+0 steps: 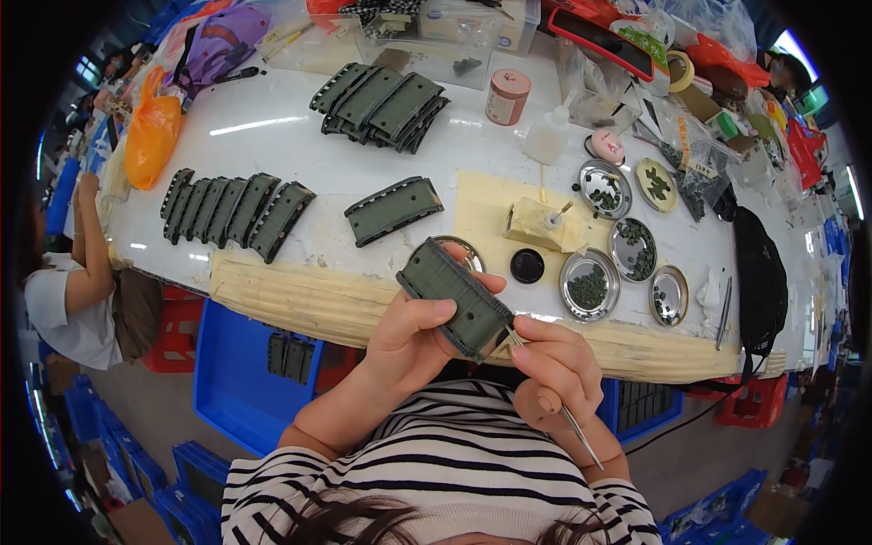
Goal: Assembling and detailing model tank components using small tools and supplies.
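Note:
My left hand (407, 329) grips a dark green curved panel (457, 298), tilted above the table's front edge, its thumb pressed on the face. Pinched in my right hand (559, 363) is a pair of metal tweezers (579, 436); their tips meet the panel's right edge. Whether the tips hold a small piece cannot be made out. A similar single panel (393, 211) lies just beyond my left hand. A round metal dish (468, 250) is partly hidden behind the held panel. Right of it are a black round cap (527, 265) and a tape-wrapped block (542, 224) with a stick in it.
More green panels stand in a row (236, 211) and a stack (380, 104). Metal dishes (589, 285) of small green pieces sit right, near spare tweezers (724, 313). Beyond are a squeeze bottle (548, 136) and pink jar (507, 96). Another person (73, 291) sits left.

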A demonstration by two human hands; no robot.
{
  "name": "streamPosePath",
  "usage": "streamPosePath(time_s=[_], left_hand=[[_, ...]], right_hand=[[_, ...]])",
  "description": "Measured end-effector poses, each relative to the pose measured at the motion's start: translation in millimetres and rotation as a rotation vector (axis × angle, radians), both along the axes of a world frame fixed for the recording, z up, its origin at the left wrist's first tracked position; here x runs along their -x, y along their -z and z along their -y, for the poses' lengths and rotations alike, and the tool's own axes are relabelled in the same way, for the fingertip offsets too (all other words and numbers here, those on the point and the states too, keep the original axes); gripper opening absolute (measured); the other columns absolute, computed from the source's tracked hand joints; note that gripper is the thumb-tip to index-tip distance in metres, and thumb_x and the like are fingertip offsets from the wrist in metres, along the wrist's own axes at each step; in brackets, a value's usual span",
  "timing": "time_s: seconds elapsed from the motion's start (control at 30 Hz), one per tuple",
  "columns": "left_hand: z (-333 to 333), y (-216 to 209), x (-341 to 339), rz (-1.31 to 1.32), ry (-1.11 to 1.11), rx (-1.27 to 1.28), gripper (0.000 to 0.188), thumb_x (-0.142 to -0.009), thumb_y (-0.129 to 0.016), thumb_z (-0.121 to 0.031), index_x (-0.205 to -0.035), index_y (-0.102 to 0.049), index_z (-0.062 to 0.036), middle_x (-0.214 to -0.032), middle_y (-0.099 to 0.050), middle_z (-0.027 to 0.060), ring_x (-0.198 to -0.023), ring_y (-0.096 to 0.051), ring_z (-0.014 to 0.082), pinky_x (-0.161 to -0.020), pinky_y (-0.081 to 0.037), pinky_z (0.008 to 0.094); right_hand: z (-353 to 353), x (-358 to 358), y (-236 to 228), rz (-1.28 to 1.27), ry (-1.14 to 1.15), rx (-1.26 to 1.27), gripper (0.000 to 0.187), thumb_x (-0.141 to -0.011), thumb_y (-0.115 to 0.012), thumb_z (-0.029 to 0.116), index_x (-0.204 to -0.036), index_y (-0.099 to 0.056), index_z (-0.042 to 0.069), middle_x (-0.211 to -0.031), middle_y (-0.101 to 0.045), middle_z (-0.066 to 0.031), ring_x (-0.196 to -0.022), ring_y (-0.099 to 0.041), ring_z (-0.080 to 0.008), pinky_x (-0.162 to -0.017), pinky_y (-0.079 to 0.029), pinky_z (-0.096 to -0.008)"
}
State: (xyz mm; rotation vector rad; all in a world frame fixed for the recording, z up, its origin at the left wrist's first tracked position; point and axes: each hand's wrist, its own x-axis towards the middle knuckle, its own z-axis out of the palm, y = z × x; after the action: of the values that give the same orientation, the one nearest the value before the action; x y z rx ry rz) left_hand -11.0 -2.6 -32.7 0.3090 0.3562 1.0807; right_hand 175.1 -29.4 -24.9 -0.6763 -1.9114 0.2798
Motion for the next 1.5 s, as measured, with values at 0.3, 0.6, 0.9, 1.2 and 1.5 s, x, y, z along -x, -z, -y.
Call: streamPosePath(time_s=[0.3, 0.6, 0.9, 1.2, 1.5], left_hand=[[0.8, -1.2, -0.8, -0.001, -0.011, 0.005, 0.053, -0.081, -0.057, -0.006, -0.13, -0.036, -0.012, -0.124, -0.052, 0.0229, -0.115, -0.055, 0.0289, -0.097, -0.048, 0.0457], [-0.4, -1.9, -0.2, -0.023, 0.011, -0.02, 0.055, -0.083, -0.056, -0.007, -0.133, -0.034, -0.0128, -0.124, -0.052, 0.0233, -0.116, -0.054, 0.0289, -0.096, -0.049, 0.0441], [-12.8, -16.8, -1.6, 0.303, 0.065, 0.07, 0.066, -0.097, -0.042, -0.045, -0.149, -0.015, -0.0137, -0.125, -0.05, 0.0223, -0.112, -0.058, 0.0281, -0.085, -0.057, 0.0296], [-12.2, -10.4, -2.4, 0.574, 0.21, 0.323, 0.061, -0.095, -0.044, -0.048, -0.138, -0.034, -0.0067, -0.121, -0.055, 0.0165, -0.103, -0.063, 0.0239, -0.085, -0.058, 0.0274], [-11.4, -5.8, -3.7, 0.549, 0.189, 0.308, 0.063, -0.097, -0.043, -0.047, -0.141, -0.03, -0.0039, -0.12, -0.057, 0.0133, -0.102, -0.063, 0.0251, -0.084, -0.059, 0.0271]], right_hand=[[1.1, 1.4, 1.6, 0.001, 0.023, -0.013, 0.026, -0.09, -0.056, 0.011, -0.111, -0.058, -0.004, -0.103, -0.061, -0.0138, -0.1, -0.064, -0.0354, -0.078, -0.056, -0.0371], [1.7, 2.4, 1.7, -0.072, 0.031, 0.023, 0.023, -0.093, -0.054, 0.013, -0.108, -0.06, -0.003, -0.1, -0.062, -0.0138, -0.097, -0.065, -0.0341, -0.077, -0.056, -0.0365], [-12.4, -10.0, -37.5, 0.024, -0.031, 0.003, 0.039, -0.076, -0.074, 0.027, -0.105, -0.065, 0.002, -0.094, -0.064, -0.0099, -0.096, -0.066, -0.0292, -0.076, -0.057, -0.0334], [-28.9, -4.9, -56.5, 0.237, 0.012, -0.187, 0.032, -0.077, -0.074, 0.024, -0.098, -0.068, 0.0, -0.09, -0.064, -0.0094, -0.09, -0.068, -0.0293, -0.069, -0.059, -0.0312], [-34.1, -3.4, -63.5, 0.277, -0.025, -0.183, 0.032, -0.078, -0.074, 0.022, -0.097, -0.067, -0.003, -0.086, -0.064, -0.0099, -0.088, -0.069, -0.0299, -0.07, -0.06, -0.0336]])
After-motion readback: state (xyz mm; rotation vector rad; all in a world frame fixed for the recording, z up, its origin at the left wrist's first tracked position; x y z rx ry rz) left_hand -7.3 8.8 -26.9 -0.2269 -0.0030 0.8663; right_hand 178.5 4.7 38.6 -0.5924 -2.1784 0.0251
